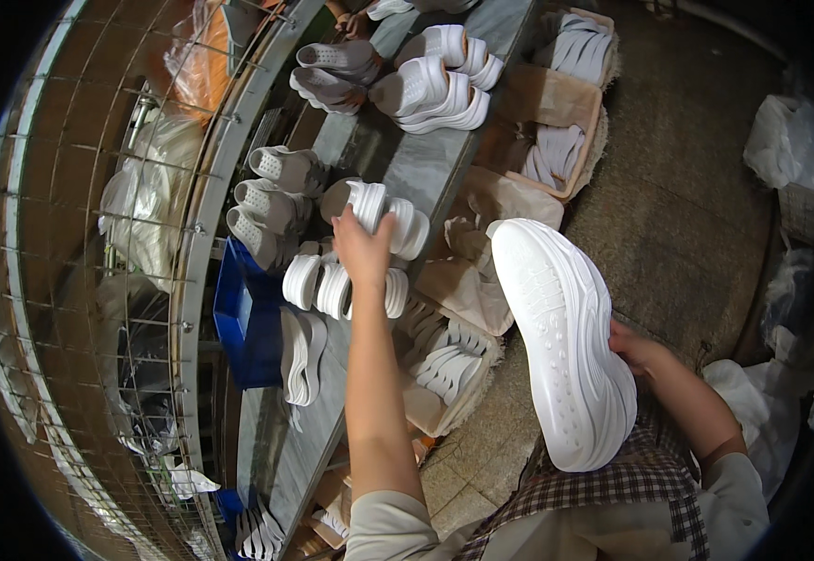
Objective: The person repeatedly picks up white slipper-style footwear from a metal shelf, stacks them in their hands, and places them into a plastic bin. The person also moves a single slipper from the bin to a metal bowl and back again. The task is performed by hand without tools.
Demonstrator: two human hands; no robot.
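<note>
My right hand (636, 349) grips a large white shoe sole (564, 346) by its side edge and holds it up close to the camera. The sole stands nearly upright, its dimpled face showing. On the grey bench, my left hand (364, 251) reaches to a group of white soles (370, 204), thumb on one side and fingers on the other, closed around them. Its fingertips are partly hidden. More white soles (332, 290) lie stacked just below that hand, and a pair of white soles (303, 355) lies nearer to me.
Grey clog-like shoes (274, 208) stand at the bench's left edge beside a blue bin (243, 313). White shoes (440, 93) sit farther up the bench (430, 164). Lined baskets (603, 140) with white pieces line its right side. A wire mesh guard (80, 280) curves along the left.
</note>
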